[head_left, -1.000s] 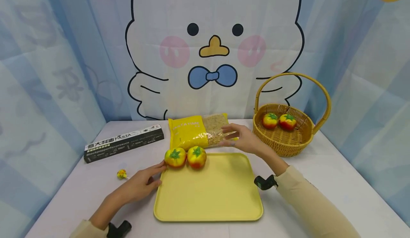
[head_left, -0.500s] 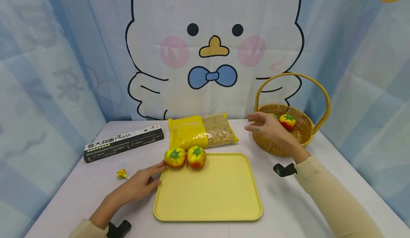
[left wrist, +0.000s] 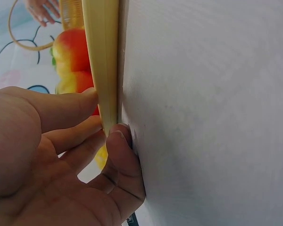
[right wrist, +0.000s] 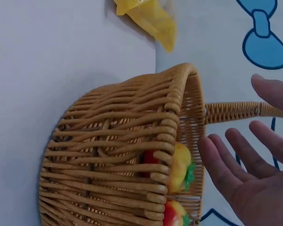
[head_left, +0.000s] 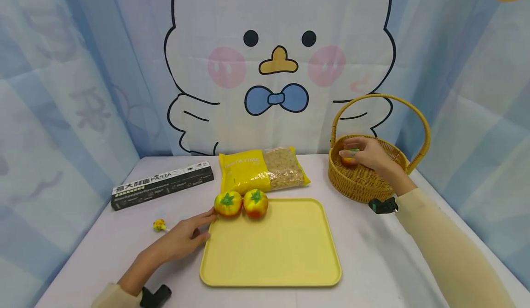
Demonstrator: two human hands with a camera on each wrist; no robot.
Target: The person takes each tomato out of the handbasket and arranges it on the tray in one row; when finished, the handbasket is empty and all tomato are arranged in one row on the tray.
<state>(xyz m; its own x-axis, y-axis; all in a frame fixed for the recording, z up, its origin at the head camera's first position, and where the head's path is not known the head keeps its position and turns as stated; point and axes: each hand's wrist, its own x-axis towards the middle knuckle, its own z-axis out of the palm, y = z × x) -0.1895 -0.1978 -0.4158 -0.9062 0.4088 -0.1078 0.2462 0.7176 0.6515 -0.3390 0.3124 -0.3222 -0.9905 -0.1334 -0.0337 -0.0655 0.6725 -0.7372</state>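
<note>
My left hand (head_left: 180, 240) touches the left rim of a yellow rectangular tray (head_left: 273, 248); in the left wrist view its thumb and fingertips rest along the tray's outer edge. Two tomato-like red-and-yellow fruits with green tops, a left one (head_left: 228, 204) and a right one (head_left: 256, 203), sit side by side at the tray's back left. My right hand (head_left: 370, 154) reaches over a wicker basket (head_left: 358, 190), fingers spread and holding nothing. Two similar fruits lie in the basket, an upper one (right wrist: 181, 165) and a lower one (right wrist: 172, 214); the hand partly hides them in the head view.
A yellow pasta bag (head_left: 265, 170) lies behind the tray. To the left are a dark pasta box (head_left: 163, 186) and a small lollipop (head_left: 159, 225). The basket's tall handle (head_left: 426, 137) arches over its opening. A printed curtain (head_left: 277, 124) stands at the back.
My right hand has moved right, from over the pasta bag to over the basket, with its fingers now above the fruits there. The left hand has stayed at the tray's rim.
</note>
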